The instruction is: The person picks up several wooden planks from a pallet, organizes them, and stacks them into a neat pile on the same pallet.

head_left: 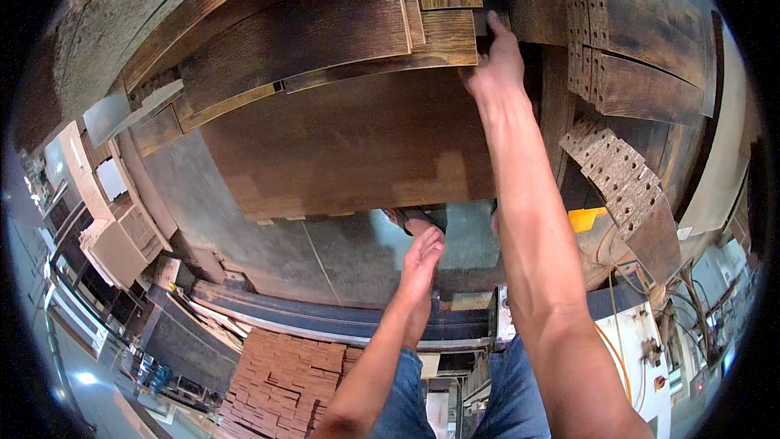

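Observation:
My right hand (500, 69) reaches far forward to the right end of a stack of dark-stained wood boards (301, 36). Its thumb points away from me, and the palm side is against the end of a short board (449, 39); the other fingers are mostly hidden. Nearer to me, my left hand (424, 250) hangs low with its fingers stretched loosely and nothing visible in them. Just beyond its fingertips is a dark piece of footwear (418, 219), partly seen. A wide, flat brown panel (357, 146) lies between the stack and my left hand.
Stacks of boards with drilled ends (642, 57) stand at the far right, with a holed block (621, 171) below them. At lower left lies a textured brown wood panel (284, 386). A white control box (642, 358) with cables is at lower right. Cartons (126, 244) stand left.

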Motion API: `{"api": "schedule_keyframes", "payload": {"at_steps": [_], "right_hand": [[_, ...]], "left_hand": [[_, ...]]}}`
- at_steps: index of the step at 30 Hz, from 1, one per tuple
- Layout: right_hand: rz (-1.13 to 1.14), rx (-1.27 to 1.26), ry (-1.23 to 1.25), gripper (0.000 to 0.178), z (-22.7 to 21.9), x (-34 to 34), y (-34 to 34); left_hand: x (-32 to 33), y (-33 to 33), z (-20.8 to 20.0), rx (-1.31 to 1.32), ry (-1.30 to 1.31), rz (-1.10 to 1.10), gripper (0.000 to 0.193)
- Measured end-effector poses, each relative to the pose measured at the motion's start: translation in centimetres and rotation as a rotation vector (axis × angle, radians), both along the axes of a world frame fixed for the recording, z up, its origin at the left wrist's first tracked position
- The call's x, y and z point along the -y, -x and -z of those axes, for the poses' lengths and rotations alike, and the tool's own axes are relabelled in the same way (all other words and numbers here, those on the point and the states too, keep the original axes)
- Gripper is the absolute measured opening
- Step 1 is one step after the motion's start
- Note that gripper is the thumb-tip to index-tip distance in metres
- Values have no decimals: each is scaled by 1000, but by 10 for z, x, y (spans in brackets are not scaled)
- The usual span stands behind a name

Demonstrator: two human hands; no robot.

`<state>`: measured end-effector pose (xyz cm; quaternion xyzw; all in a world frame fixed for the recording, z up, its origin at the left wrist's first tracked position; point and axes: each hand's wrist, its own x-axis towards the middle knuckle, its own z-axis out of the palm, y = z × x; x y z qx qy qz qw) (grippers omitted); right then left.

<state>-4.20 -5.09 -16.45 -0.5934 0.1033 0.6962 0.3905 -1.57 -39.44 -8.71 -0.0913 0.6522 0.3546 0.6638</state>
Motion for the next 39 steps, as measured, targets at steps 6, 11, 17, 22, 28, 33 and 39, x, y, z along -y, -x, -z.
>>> {"api": "schedule_keyframes", "payload": {"at_steps": [6, 11, 17, 22, 28, 33, 39], "right_hand": [[-11, 76, 7, 53, -12, 6, 10], [-33, 7, -77, 58, 4, 8, 0], [-184, -91, -93, 80, 1, 17, -6], [-92, -141, -18, 81, 18, -9, -13], [-180, -176, -16, 77, 16, 4, 1], [-229, 1, -2, 59, -5, 3, -7], [-169, -92, -126, 62, 18, -2, 1]], "left_hand": [[-68, 14, -18, -140, -160, 64, 44], [-110, 14, -31, -297, -289, 135, 40], [-132, 24, -24, -293, -264, 5, 34], [-137, 36, 10, -314, -169, 69, 35], [-106, 21, 41, -291, -81, 8, 34], [-101, -10, 2, -168, -50, -7, 32], [-101, -21, 21, -163, -138, -30, 32]]}}
